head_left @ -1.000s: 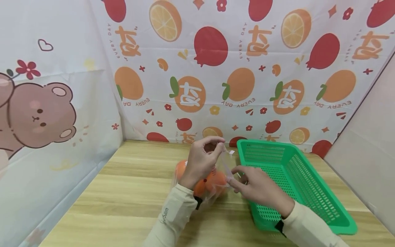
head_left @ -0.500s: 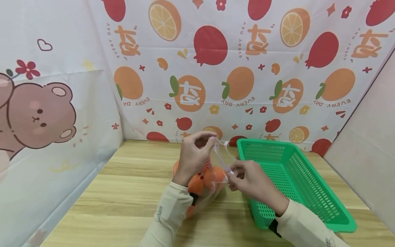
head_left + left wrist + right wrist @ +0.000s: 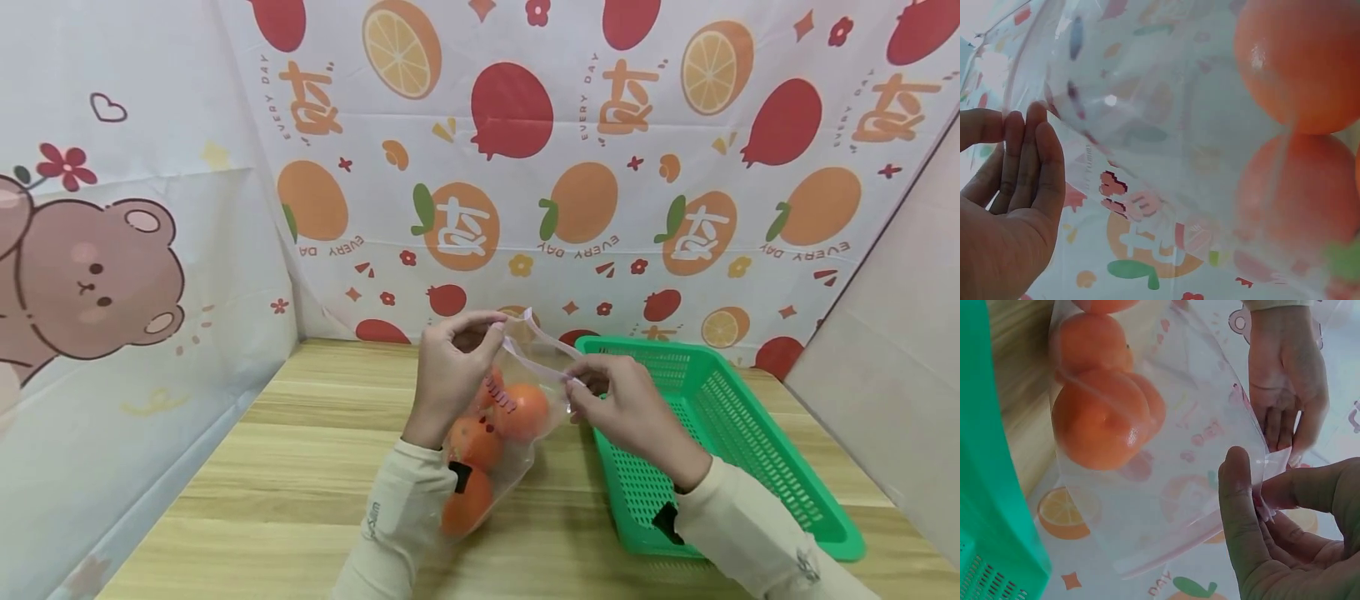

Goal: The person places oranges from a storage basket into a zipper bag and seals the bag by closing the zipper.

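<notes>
A clear plastic zip bag (image 3: 517, 471) with pinkish edges at its mouth hangs between my two hands, tilted, several oranges (image 3: 521, 412) inside. My left hand (image 3: 450, 375) pinches one side of the mouth between thumb and fingers. On the opposite side, my right hand (image 3: 630, 412) pinches the mouth edge, and the right wrist view shows the plastic (image 3: 1263, 506) between thumb and fingertips. The mouth stands spread apart between the hands. Printed red marks show on the bag. In the left wrist view, two oranges (image 3: 1297, 194) press together behind the film.
A green perforated plastic basket (image 3: 783, 442) stands on the wooden table (image 3: 300, 467), right beside and partly under my right hand. Fruit-patterned cloth (image 3: 517, 208) covers the back wall, and a bear-printed cloth (image 3: 97, 275) hangs at the left.
Both hands have risen, the left also moving leftward, and the bag has come up with them. Its mouth now spreads wider, and more of the oranges show below the left hand.
</notes>
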A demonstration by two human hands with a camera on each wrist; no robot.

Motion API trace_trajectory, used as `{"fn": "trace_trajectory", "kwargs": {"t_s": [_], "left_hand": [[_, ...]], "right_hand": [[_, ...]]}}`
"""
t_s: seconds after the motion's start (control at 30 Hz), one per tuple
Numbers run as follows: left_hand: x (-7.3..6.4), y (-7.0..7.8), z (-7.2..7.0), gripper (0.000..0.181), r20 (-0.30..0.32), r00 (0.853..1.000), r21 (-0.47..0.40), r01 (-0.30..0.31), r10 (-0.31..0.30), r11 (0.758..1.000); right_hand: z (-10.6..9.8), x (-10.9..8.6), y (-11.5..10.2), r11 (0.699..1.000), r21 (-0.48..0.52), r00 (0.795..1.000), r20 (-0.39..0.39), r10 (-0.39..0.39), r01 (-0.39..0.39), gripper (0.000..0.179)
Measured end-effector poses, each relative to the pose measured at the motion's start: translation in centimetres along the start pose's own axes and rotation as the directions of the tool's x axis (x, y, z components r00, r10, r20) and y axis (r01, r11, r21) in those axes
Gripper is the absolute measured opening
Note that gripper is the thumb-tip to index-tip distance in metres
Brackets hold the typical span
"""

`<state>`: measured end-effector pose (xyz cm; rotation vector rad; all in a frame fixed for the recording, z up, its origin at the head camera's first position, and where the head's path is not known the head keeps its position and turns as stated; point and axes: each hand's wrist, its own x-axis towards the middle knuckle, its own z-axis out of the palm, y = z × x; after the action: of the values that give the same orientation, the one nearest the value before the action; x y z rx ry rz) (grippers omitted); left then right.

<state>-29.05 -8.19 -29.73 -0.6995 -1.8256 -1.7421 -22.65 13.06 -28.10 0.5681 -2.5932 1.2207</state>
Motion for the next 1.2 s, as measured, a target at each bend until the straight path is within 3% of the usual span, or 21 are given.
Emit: {"fn": "trace_trajectory", "kwargs": {"t_s": [0.2, 0.33, 0.47, 0.63, 0.77, 0.87, 0.97, 1.07, 1.2], "left_hand": [[0.1, 0.3, -0.1, 0.013, -0.051, 0.999, 0.069, -0.016, 0.019, 0.998], [-0.5, 1.0, -0.6, 0.013, -0.095, 0.995, 0.134, -0.006, 0.019, 0.991], [-1.2, 2.1, -1.1, 0.013, -0.099, 0.995, 0.233, 0.013, 0.011, 0.972], [-2.0, 3.6, -2.1, 0.011, -0.037, 0.999, 0.355, -0.002, 0.016, 0.935], [-2.2, 4.6, -3.1, 0.011, 0.100, 0.994, 0.431, -0.079, 0.040, 0.899], [-2.2, 5.0, -3.9, 0.019, 0.235, 0.970, 0.492, -0.174, 0.063, 0.853], [-1.9, 5.1, -4.7, 0.031, 0.343, 0.931, 0.534, -0.302, 0.124, 0.789], [-1.4, 4.9, -5.3, 0.033, 0.409, 0.891, 0.547, -0.414, 0.199, 0.727], [-0.8, 4.8, -5.8, 0.022, 0.457, 0.849, 0.561, -0.507, 0.265, 0.655]], "right_hand": [[-0.4, 1.0, -0.1, 0.994, -0.098, 0.997, -0.046, -0.058, 0.054, 0.008], [-0.3, 1.4, -0.6, 0.991, -0.112, 0.994, -0.075, -0.082, 0.073, 0.009], [-0.2, 1.7, -0.8, 0.988, -0.120, 0.990, -0.094, -0.105, 0.094, 0.008], [-0.3, 2.2, -0.8, 0.970, -0.165, 0.970, -0.135, -0.200, 0.177, 0.011], [-0.6, 2.8, -0.4, 0.948, -0.207, 0.947, -0.164, -0.276, 0.241, 0.016], [-1.0, 3.2, 0.1, 0.942, -0.198, 0.937, -0.167, -0.306, 0.272, 0.018], [-1.5, 3.5, 0.4, 0.943, -0.171, 0.937, -0.155, -0.313, 0.287, 0.020], [-1.8, 3.7, 0.6, 0.944, -0.162, 0.940, -0.142, -0.309, 0.286, 0.021], [-2.0, 3.8, 0.8, 0.944, -0.148, 0.941, -0.131, -0.313, 0.294, 0.020]]}}
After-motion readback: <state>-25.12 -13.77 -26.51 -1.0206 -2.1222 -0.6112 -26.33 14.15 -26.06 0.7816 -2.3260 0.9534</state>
